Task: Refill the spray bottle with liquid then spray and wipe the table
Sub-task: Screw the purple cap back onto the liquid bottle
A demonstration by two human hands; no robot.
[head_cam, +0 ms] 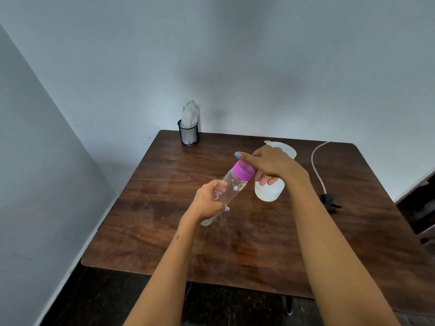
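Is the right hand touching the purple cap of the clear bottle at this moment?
Touching. The head view shows the right hand with fingers wrapped over the purple cap, while the left hand grips the clear bottle.

White translucent bottle: upper part hidden behind right hand. Clear bottle: middle wrapped by left hand; contents not discernible. Black sprayer head: small, shape unclear. Table: far-right part cut by frame edge. White cloth: lower part hidden in mesh cup.
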